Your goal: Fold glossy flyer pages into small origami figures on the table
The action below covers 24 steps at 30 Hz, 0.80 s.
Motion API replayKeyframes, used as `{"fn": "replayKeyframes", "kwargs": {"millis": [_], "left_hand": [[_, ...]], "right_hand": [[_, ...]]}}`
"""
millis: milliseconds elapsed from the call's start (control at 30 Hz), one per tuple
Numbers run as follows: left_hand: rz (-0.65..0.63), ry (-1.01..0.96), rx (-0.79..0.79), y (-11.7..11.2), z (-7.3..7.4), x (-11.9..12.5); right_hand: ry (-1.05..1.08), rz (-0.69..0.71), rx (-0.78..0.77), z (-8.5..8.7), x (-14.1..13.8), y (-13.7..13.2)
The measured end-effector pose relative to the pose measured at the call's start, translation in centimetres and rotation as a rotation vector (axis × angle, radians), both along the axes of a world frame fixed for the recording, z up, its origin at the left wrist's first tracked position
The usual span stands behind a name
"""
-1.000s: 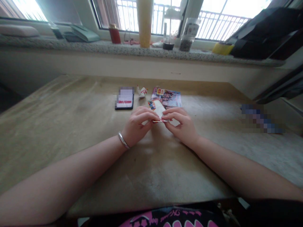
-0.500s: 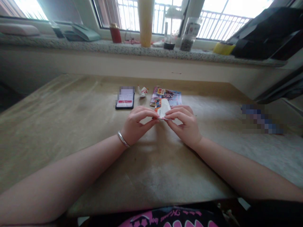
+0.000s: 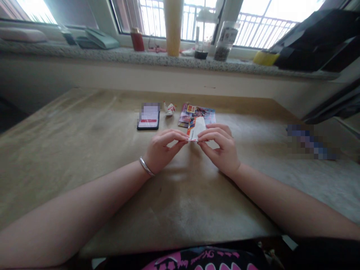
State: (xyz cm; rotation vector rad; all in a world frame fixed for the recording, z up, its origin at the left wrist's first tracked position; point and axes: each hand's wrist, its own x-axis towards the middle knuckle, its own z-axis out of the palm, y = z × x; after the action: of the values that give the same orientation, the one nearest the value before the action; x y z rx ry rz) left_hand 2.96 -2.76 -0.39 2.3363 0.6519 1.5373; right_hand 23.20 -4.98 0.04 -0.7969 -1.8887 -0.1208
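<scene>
A folded piece of printed paper (image 3: pixel 197 128), white with an orange and dark printed edge, is held between my two hands above the table. My left hand (image 3: pixel 165 149) pinches its near left corner between thumb and fingers; a silver bangle circles that wrist. On the other side, my right hand (image 3: pixel 221 148) grips the near right edge, thumb below and fingers on top. Just beyond the paper lie colourful printed leaflets (image 3: pixel 208 112), partly covered by it. A crumpled paper figure (image 3: pixel 170 108), white with red marks, sits to their left.
A phone (image 3: pixel 148 117) with a lit screen lies left of the crumpled paper. At the right of the table (image 3: pixel 112 217) is a blurred blue item (image 3: pixel 311 142). Bottles, jars and a yellow object (image 3: pixel 266 57) stand along the stone windowsill (image 3: pixel 112 54).
The folded paper has shifted slightly to the right between my fingers, and my left fingers now hold nearer its left edge. Everything else stays in place.
</scene>
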Motion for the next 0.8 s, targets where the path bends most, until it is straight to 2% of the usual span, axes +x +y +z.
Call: {"fn": "replayKeyframes", "kwargs": {"millis": [300, 533, 800], "left_hand": [[0.007, 0.121, 0.055, -0.07, 0.2, 0.19], [-0.044, 0.089, -0.01, -0.23, 0.11, 0.02], [0.029, 0.121, 0.066, -0.24, 0.17, 0.13]], "right_hand": [[-0.074, 0.002, -0.007, 0.37, -0.31, -0.54], [-0.031, 0.001, -0.047, 0.38, -0.33, -0.72], [-0.063, 0.008, -0.023, 0.18, -0.09, -0.36]]}}
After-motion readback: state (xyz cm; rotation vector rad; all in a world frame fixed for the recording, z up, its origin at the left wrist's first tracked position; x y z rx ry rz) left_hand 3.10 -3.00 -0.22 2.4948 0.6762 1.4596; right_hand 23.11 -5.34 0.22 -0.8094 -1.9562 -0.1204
